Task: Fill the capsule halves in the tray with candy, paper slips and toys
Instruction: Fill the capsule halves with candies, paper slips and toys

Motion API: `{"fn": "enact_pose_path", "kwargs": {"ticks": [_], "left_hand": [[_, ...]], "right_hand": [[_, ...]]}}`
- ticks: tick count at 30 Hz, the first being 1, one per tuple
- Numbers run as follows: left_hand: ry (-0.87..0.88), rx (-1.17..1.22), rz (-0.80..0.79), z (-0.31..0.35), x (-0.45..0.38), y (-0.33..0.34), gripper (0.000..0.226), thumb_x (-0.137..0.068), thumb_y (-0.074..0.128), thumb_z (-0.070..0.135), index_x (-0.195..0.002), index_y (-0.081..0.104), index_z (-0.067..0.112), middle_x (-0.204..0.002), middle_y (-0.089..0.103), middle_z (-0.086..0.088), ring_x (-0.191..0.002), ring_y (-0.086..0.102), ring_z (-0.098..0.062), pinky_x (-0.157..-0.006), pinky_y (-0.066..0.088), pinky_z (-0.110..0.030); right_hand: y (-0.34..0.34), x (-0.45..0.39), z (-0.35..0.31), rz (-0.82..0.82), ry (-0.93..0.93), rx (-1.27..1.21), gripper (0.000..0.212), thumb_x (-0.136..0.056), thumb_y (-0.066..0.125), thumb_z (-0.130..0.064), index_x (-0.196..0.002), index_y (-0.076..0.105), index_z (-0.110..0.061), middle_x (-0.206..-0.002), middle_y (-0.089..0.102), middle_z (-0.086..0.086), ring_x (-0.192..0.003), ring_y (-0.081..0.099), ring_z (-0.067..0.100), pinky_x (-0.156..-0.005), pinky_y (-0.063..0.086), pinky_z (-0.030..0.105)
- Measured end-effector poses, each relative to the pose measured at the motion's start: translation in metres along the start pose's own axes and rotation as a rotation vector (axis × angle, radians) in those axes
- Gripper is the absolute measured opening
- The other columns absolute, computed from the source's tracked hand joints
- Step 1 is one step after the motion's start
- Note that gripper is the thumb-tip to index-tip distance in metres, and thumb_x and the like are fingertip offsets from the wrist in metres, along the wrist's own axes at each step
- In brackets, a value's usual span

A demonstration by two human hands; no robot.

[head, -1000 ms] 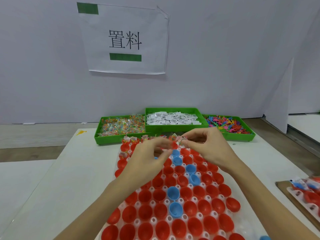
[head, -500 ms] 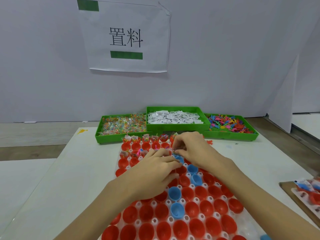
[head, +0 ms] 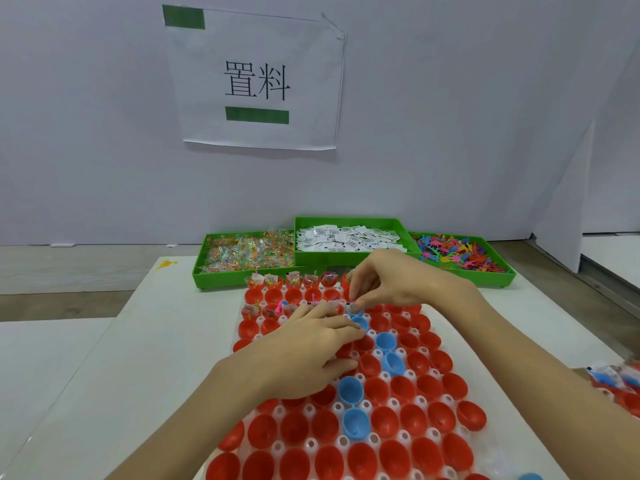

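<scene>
Along the bench's (head: 173, 341) far edge we see three green bins (head: 346, 268) of candy, slips and toys. Our left hand (head: 304, 355) rests flat, fingers relaxed, on the capsule tray (head: 346, 441) at the bench's middle, hiding several red halves, while our right hand (head: 398, 282) pinches something small over a blue half (head: 356, 311).

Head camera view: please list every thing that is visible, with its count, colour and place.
capsule tray: one, clear, table centre.
capsule halves: many, mostly red, several blue; far rows already filled.
candy bin: one, green, behind tray at left, holding wrapped candy.
paper slip bin: one, green, middle, holding white slips.
toy bin: one, green, right, holding multicoloured toys.
sign: one, white with green bars, on wall.
second tray: one, partly seen at right edge.
left hand: resting on the tray.
right hand: pinching a small item over a blue half.
</scene>
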State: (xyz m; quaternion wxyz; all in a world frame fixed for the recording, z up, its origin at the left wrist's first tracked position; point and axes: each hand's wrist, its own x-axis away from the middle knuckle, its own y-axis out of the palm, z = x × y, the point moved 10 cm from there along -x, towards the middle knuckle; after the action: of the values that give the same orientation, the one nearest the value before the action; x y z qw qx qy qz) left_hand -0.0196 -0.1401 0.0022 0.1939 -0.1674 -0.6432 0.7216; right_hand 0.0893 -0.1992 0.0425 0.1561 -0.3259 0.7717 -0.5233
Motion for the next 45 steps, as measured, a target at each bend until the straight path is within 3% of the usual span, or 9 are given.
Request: {"fn": "enact_pose_path", "kwargs": {"ticks": [8, 13, 21, 23, 27, 31, 35, 41, 45], "left_hand": [[-0.006, 0.018, -0.001, -0.002, -0.001, 0.002, 0.054, -0.107, 0.04, 0.048, -0.158, 0.03, 0.034, -0.164, 0.026, 0.017, -0.156, 0.006, -0.01, -0.125, 0.003, -0.039], [0.006, 0.044, 0.028, 0.0, -0.001, -0.004, 0.05, -0.108, 0.039, 0.048, -0.156, 0.035, 0.035, -0.163, 0.029, 0.019, -0.156, 0.007, -0.01, -0.125, 0.004, -0.04], [0.096, 0.137, 0.28, 0.012, 0.005, -0.038, 0.031, -0.107, 0.048, 0.035, -0.131, 0.065, 0.026, -0.126, 0.066, 0.014, -0.119, 0.053, -0.002, -0.106, 0.039, -0.02], [0.016, 0.207, 0.385, -0.008, 0.007, -0.051, 0.027, -0.105, 0.052, 0.033, -0.125, 0.069, 0.026, -0.116, 0.069, 0.017, -0.107, 0.057, 0.003, -0.094, 0.043, -0.01], [-0.26, 0.338, 0.639, -0.09, 0.014, -0.073, 0.019, -0.102, 0.058, 0.023, -0.114, 0.073, 0.021, -0.1, 0.07, 0.015, -0.089, 0.063, 0.002, -0.08, 0.052, -0.016], [-0.553, 0.177, 0.604, -0.181, 0.013, -0.076, 0.022, -0.103, 0.056, 0.014, -0.118, 0.072, 0.01, -0.117, 0.072, -0.004, -0.1, 0.065, -0.018, -0.093, 0.051, -0.033], [-0.53, 0.114, 0.254, -0.217, 0.0, -0.058, 0.018, -0.098, 0.066, 0.013, -0.111, 0.078, 0.013, -0.112, 0.076, -0.002, -0.093, 0.065, -0.014, -0.093, 0.054, -0.031], [-0.471, -0.005, 0.369, -0.203, 0.003, -0.072, 0.01, -0.096, 0.069, 0.011, -0.096, 0.078, 0.01, -0.097, 0.078, -0.002, -0.085, 0.068, -0.014, -0.079, 0.052, -0.024], [-0.571, -0.106, 0.582, -0.195, 0.029, -0.083, 0.019, -0.1, 0.063, 0.019, -0.112, 0.076, 0.012, -0.103, 0.078, -0.007, -0.096, 0.07, -0.029, -0.079, 0.055, -0.041]], "right_hand": [[0.006, 0.005, 0.001, 0.145, 0.043, 0.029, 0.006, -0.085, 0.082, -0.021, -0.09, 0.08, -0.019, -0.086, 0.075, -0.008, -0.08, 0.069, 0.004, -0.08, 0.06, 0.027], [-0.019, 0.037, 0.007, 0.329, 0.037, -0.088, 0.014, -0.094, 0.071, -0.033, -0.104, 0.079, -0.026, -0.096, 0.075, -0.014, -0.088, 0.067, -0.001, -0.08, 0.055, 0.016], [-0.023, 0.088, 0.018, 0.503, -0.033, -0.48, 0.016, -0.097, 0.065, -0.027, -0.09, 0.08, -0.025, -0.078, 0.076, -0.007, -0.074, 0.071, 0.01, -0.075, 0.057, 0.02], [-0.022, 0.089, 0.02, 0.502, -0.03, -0.478, 0.017, -0.098, 0.065, -0.023, -0.089, 0.08, -0.024, -0.077, 0.075, -0.006, -0.073, 0.071, 0.011, -0.075, 0.058, 0.021], [-0.019, 0.087, 0.017, 0.518, -0.031, -0.441, 0.019, -0.099, 0.065, -0.022, -0.087, 0.078, -0.029, -0.075, 0.075, -0.01, -0.07, 0.07, 0.008, -0.072, 0.057, 0.02], [-0.014, 0.085, 0.014, 0.522, -0.027, -0.413, 0.017, -0.098, 0.065, -0.023, -0.087, 0.077, -0.029, -0.075, 0.074, -0.012, -0.069, 0.07, 0.007, -0.073, 0.058, 0.023], [-0.011, 0.083, 0.015, 0.522, -0.014, -0.369, 0.018, -0.098, 0.066, -0.023, -0.086, 0.077, -0.03, -0.073, 0.073, -0.014, -0.068, 0.068, 0.004, -0.071, 0.056, 0.02], [-0.011, 0.084, 0.016, 0.529, 0.003, -0.338, 0.017, -0.098, 0.066, -0.024, -0.087, 0.077, -0.03, -0.074, 0.072, -0.018, -0.07, 0.068, 0.001, -0.072, 0.054, 0.017], [-0.013, 0.086, 0.015, 0.526, 0.007, -0.337, 0.018, -0.099, 0.065, -0.024, -0.086, 0.077, -0.028, -0.073, 0.072, -0.017, -0.07, 0.068, 0.003, -0.073, 0.056, 0.023]]}}
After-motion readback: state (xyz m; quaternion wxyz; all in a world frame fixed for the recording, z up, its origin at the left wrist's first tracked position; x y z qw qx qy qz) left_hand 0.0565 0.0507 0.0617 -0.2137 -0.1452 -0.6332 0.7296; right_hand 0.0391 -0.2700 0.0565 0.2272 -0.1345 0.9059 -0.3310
